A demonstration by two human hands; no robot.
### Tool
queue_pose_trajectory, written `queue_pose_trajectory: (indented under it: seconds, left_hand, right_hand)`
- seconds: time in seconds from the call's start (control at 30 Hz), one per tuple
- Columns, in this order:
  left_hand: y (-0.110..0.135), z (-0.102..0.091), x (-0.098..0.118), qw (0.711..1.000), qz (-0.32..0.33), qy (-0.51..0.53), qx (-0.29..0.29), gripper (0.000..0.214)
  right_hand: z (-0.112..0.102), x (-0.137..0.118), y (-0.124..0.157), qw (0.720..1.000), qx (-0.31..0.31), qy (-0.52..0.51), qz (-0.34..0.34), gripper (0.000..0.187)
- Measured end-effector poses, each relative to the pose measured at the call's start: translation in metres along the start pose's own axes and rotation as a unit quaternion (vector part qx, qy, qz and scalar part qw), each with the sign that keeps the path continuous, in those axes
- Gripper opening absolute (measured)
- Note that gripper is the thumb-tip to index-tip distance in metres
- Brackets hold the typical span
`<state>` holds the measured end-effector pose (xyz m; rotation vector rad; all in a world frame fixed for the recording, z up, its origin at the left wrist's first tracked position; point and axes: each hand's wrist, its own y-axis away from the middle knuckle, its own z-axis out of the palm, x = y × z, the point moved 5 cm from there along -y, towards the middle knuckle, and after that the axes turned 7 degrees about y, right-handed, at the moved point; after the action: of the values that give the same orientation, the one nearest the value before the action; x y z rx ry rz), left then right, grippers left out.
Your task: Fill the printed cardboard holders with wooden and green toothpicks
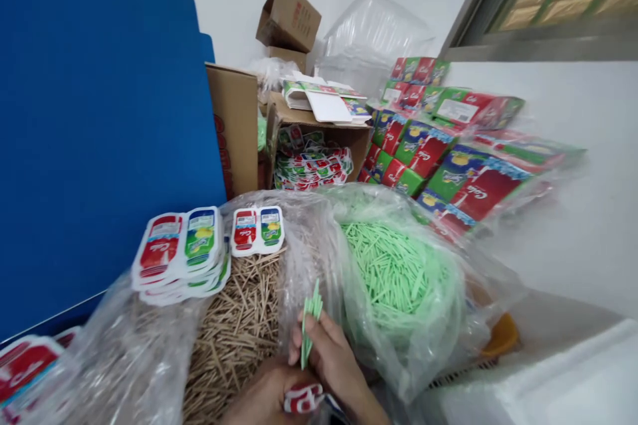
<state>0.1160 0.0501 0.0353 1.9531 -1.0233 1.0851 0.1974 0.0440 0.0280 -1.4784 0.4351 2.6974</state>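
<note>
My right hand pinches a small bunch of green sticks, held upright between thumb and fingers. My left hand is curled around a red-and-white packet at the bottom edge. Right of the hands, a clear plastic bag holds a heap of the same green sticks. To the left, another clear bag holds brown wooden toothpicks. A stack of red and green labelled packets rests on the toothpick bag, with one more packet beside it.
A blue panel fills the left. Behind are cardboard boxes, one with loose packets, stacked red-green cartons on the right, clear plastic trays and a white wall. A white surface lies at bottom right.
</note>
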Motion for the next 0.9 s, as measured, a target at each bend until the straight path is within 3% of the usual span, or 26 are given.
queue_pose_trajectory:
  seconds: [0.1,0.17,0.3,0.4,0.47,0.57,0.67,0.73,0.83,0.9]
  left_hand:
    - [0.013,-0.006,-0.01,0.999,-0.028,-0.018,0.013,0.019]
    - [0.022,-0.009,-0.015,0.999,-0.021,-0.024,0.03,0.016]
    - [0.037,-0.026,-0.006,0.991,0.069,-0.057,0.098,0.012]
    - [0.049,-0.047,0.013,0.955,0.146,-0.15,0.212,0.013]
    - [0.053,-0.054,0.023,0.929,0.171,-0.221,0.244,0.018]
    - [0.049,-0.051,0.027,0.927,0.167,-0.264,0.207,0.027]
    - [0.042,-0.041,0.021,0.938,0.159,-0.266,0.153,0.039]
    - [0.041,-0.037,0.017,0.94,0.165,-0.261,0.148,0.037]
    - [0.047,-0.041,0.009,0.944,0.153,-0.217,0.197,0.023]
    - [0.054,-0.047,0.001,0.949,0.147,-0.165,0.226,0.023]
  right_hand:
    - [0.007,0.021,0.002,0.996,-0.069,0.048,-0.023,0.035]
    - [0.004,0.025,0.001,0.991,-0.073,0.103,-0.044,0.034]
    - [-0.007,0.024,-0.002,0.96,-0.054,0.257,-0.098,0.037]
    - [-0.011,0.026,-0.001,0.926,-0.063,0.356,-0.108,0.036]
    - [-0.009,0.027,0.003,0.909,-0.097,0.389,-0.11,0.03]
    - [-0.001,0.023,0.008,0.893,-0.144,0.409,-0.119,0.025]
    - [0.009,0.021,0.01,0.878,-0.183,0.425,-0.123,0.033]
    - [0.016,0.02,0.012,0.867,-0.196,0.44,-0.129,0.037]
    - [0.015,0.009,0.014,0.855,-0.157,0.479,-0.125,0.032]
    - [0.0,-0.011,0.015,0.839,-0.078,0.525,-0.12,0.032]
